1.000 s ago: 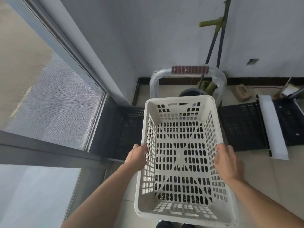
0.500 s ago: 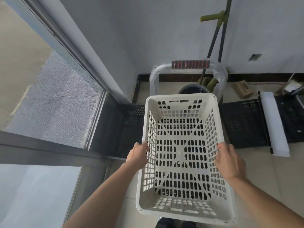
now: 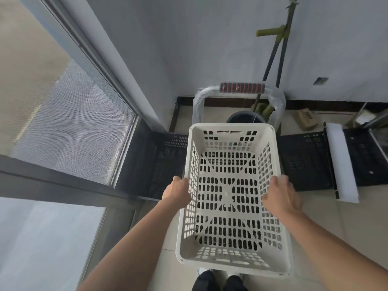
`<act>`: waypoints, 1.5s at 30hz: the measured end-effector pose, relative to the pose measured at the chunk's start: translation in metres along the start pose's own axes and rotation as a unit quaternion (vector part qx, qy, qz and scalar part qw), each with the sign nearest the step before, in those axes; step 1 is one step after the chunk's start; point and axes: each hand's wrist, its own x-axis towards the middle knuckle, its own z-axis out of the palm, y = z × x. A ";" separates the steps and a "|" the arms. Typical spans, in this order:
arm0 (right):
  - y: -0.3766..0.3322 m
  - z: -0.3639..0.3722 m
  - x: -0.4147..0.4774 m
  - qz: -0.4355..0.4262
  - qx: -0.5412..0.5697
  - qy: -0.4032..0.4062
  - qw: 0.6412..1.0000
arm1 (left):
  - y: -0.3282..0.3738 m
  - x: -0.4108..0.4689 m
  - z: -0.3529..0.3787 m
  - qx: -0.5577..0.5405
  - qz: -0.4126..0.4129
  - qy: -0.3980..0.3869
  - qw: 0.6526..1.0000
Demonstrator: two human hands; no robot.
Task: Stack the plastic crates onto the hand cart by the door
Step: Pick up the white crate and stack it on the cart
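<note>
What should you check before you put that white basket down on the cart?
1. Hold of the left hand on the left rim of the white crate: ok.
2. Hold of the right hand, fingers over the right rim: ok.
3. Nothing inside the crate: ok.
4. Far end lined up with the cart handle ahead: ok.
5. Cart deck underneath free: cannot tell, the crate hides it.
6. Gap to the dark bucket beyond the far end: cannot tell.
</note>
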 end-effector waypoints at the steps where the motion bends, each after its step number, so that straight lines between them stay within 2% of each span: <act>1: -0.001 -0.005 -0.001 -0.003 -0.002 -0.004 1.000 | -0.001 -0.003 -0.005 -0.001 -0.002 0.002 1.000; 8: 0.001 -0.047 -0.013 -0.002 0.031 -0.027 0.999 | 0.004 -0.038 -0.025 0.004 0.014 -0.009 1.000; 14: 0.020 -0.067 -0.050 -0.040 0.019 -0.036 0.998 | 0.010 -0.081 -0.034 0.010 0.011 -0.008 1.000; 22: 0.007 -0.129 -0.093 -0.109 0.001 0.016 0.994 | 0.015 -0.134 -0.087 -0.007 0.013 0.077 0.997; 29: 0.008 -0.179 -0.114 -0.116 0.011 0.073 0.991 | 0.004 -0.171 -0.108 0.009 0.023 0.118 0.993; 37: 0.018 -0.173 -0.139 -0.101 0.011 0.080 0.992 | 0.000 -0.192 -0.108 0.018 0.042 0.117 0.992; 45: 0.020 -0.180 -0.203 -0.103 0.009 0.100 0.990 | -0.022 -0.236 -0.101 0.006 0.053 0.136 0.989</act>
